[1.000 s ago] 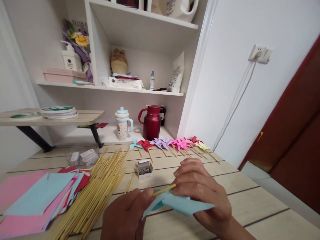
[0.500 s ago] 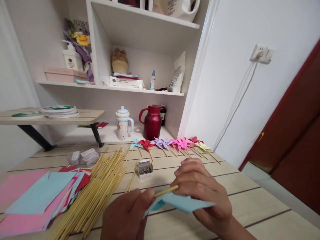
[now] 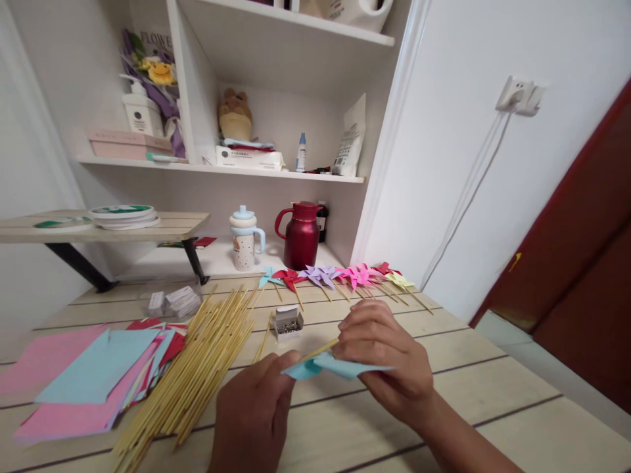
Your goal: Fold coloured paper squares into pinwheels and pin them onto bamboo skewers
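Heap of long bamboo skewers (image 3: 197, 368) on pale plank table (image 3: 493, 394), right of stacked coloured paper sheets (image 3: 83, 381). Small open box of pins (image 3: 288, 323) just right of heap, behind both hands. Row of finished paper pinwheels (image 3: 340, 277) along far edge, before dark red metal jug (image 3: 302, 235).

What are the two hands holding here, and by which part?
Both hands hold one light blue paper pinwheel on a thin wooden stick: the left hand pinches its left tip, the right hand grips around its middle, at the stick.

White walls (image 3: 444, 131) close in a pale wooden table (image 3: 493, 394). White shelves (image 3: 276, 174) are built into the corner, a small wooden stand (image 3: 162, 226) sits to their left, and a dark red door (image 3: 582, 263) stands right under soft daylight.
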Motion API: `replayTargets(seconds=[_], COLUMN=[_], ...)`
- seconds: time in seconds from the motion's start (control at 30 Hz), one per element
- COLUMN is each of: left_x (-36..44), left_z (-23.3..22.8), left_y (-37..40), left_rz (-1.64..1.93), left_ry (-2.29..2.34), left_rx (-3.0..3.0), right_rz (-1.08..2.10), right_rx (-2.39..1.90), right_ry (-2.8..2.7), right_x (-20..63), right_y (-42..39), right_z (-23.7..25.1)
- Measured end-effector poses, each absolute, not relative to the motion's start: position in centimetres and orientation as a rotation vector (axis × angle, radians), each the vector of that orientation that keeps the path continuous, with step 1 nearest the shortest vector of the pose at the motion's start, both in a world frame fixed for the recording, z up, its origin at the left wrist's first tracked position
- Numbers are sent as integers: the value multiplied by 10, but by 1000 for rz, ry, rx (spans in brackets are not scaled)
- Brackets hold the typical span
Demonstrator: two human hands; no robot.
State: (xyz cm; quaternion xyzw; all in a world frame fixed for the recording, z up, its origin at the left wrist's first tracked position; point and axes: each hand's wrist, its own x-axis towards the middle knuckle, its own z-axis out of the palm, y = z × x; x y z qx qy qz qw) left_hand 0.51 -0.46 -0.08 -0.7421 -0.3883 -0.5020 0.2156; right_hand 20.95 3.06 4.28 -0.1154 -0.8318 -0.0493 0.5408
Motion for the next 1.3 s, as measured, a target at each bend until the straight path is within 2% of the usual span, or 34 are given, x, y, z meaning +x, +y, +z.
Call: replayTargets(seconds=[0.43,1.3], left_x=[0,4], left_z=[-4,2], left_y=[0,-7], left_rz=[-1486,-1374], left_ry=[-1162,-1051], left_rx=[-2111,-2113], right_rz=[-139,-138], right_rx=[-271,-275], right_ry=[-1933,-1905], right_x=[209,207], right_y=[38,30], right_z=[32,41])
